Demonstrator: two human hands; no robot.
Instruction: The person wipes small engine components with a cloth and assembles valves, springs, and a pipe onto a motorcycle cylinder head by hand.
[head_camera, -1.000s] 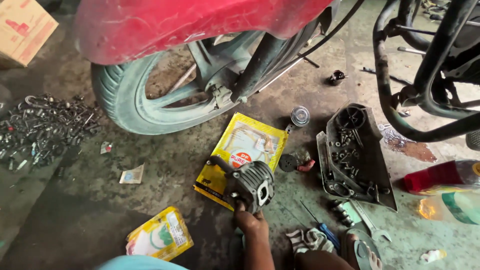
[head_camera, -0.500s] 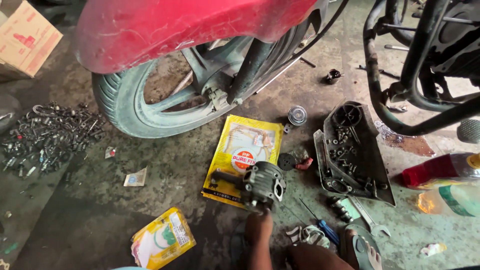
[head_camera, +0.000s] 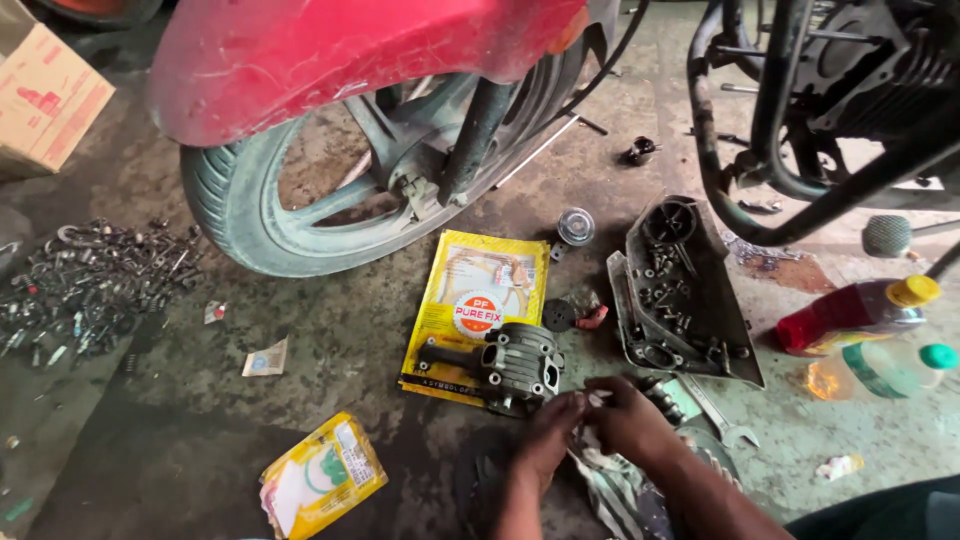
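Since the earlier pictures, a second hand has been brought into view and the grey ribbed metal engine cylinder has been let go; it is now left lying on the flat yellow printed packet, on the packet's lower right corner, just in front of the hands. The left hand and the right hand are pressed close together, fingers curled around a grimy striped cloth; something small and pale is pinched between the fingertips, but what it is cannot be made out. Most of the cloth is hidden under the forearms, which are cut off by the lower edge.

To the right of the cylinder a dark metal engine side cover is laid open side up, with loose bolts collected inside it. A silver open-ended spanner is partly covered by the right wrist. A small round silver cap is seen above the packet. The grey tyre of a motorcycle wheel is partly hidden under a red mudguard. A heap of mixed nuts and bolts is spread at the left, too small to be told apart. A plastic bottle of red liquid with a yellow cap is lying at the right.
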